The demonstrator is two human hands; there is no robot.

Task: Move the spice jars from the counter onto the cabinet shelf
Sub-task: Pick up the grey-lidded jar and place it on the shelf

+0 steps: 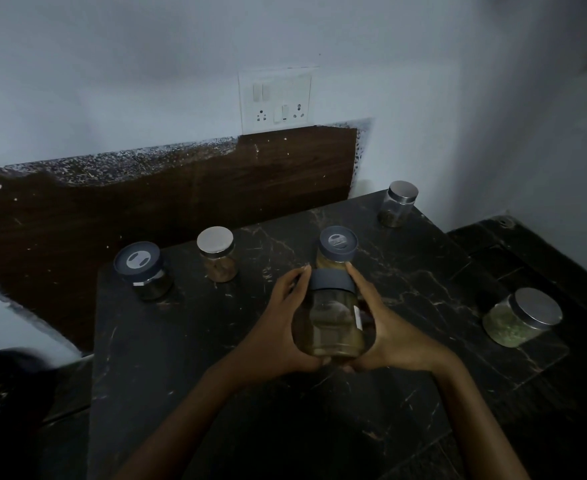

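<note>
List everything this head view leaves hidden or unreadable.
- The cabinet shelf: outside the head view's frame.
- Base of the held jar: covered by the left hand and right hand; whether it touches the counter is unclear.
- Body of the blue-lidded jar behind it: mostly hidden by the held jar.
- The label on the held jar: too small and dim to read.
- The dark object, lower left: blurred, cut by the edge.

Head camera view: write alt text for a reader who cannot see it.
A left hand and right hand grip a clear spice jar with a dark blue lid at a black marble counter. Five more sit on it: two blue-lidded jars and three silver-lidded jars.
</note>
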